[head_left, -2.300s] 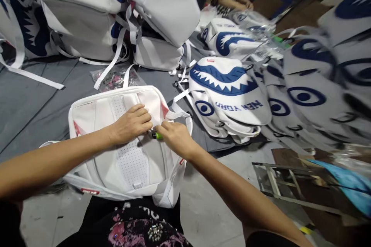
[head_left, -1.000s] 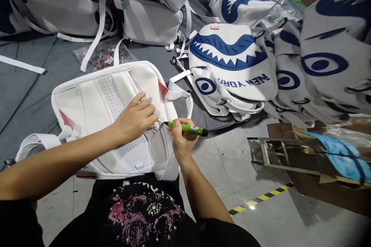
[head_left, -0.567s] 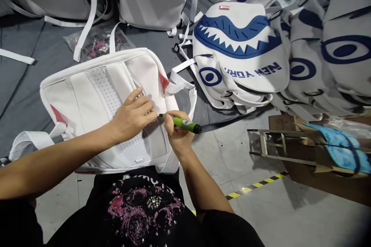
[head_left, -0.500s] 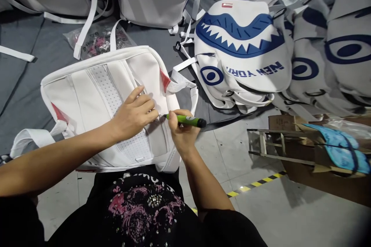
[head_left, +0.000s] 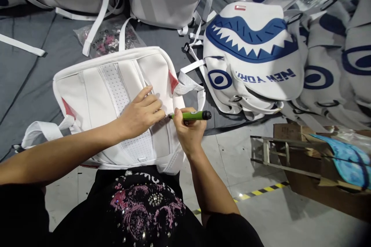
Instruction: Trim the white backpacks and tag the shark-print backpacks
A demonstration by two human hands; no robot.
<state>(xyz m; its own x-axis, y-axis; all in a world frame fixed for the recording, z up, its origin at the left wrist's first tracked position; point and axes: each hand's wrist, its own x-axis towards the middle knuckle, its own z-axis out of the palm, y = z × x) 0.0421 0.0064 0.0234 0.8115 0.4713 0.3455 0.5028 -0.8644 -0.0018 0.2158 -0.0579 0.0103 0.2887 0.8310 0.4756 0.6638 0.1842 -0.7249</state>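
Near gray cloth [head_left: 23, 81], a green marker [head_left: 194, 116] spans the right grip [head_left: 189, 133].

The nearest backpack [head_left: 107, 104] looks smooth and matt, the marker [head_left: 197, 115] slick plastic, the grey covering [head_left: 26, 73] dull cloth

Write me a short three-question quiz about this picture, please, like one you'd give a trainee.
1. Multiple choice: which one grips the green marker? A) the left hand only; B) the right hand only; C) neither hand.
2. True or false: the left hand rests on the nearest white backpack.
3. Fill in the blank: the striped floor tape is black and ____.

Key:
1. B, the right hand.
2. True.
3. Yellow.
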